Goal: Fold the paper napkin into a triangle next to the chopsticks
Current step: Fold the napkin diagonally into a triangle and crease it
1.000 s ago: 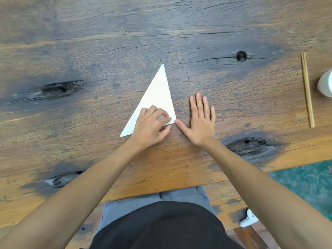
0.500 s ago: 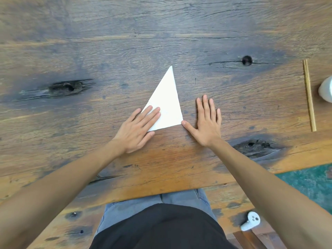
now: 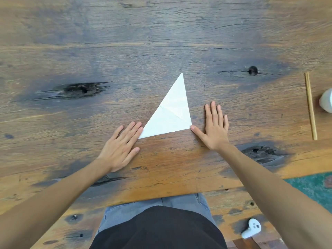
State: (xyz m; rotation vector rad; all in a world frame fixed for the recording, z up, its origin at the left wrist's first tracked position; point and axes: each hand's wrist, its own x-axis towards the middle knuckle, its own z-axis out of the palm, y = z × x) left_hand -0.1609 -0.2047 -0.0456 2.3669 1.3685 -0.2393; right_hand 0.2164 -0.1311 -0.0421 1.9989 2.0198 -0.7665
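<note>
The paper napkin (image 3: 170, 115) lies flat as a white triangle on the wooden table (image 3: 161, 42), right between the two hands. The left hand (image 3: 120, 147) rests flat, fingers spread, fingertips touching the napkin's near-left corner — gripping nothing. The right hand (image 3: 214, 127) lies palm-down too, thumb tip at the near-right corner, nothing held. The chopsticks (image 3: 310, 106) lie well off beyond the right hand — beside a white object (image 3: 327, 101) at the edge.

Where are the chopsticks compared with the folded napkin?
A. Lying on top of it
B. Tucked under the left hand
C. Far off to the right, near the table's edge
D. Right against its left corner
C: the chopsticks lie far right of the napkin, with bare table between them.
</note>
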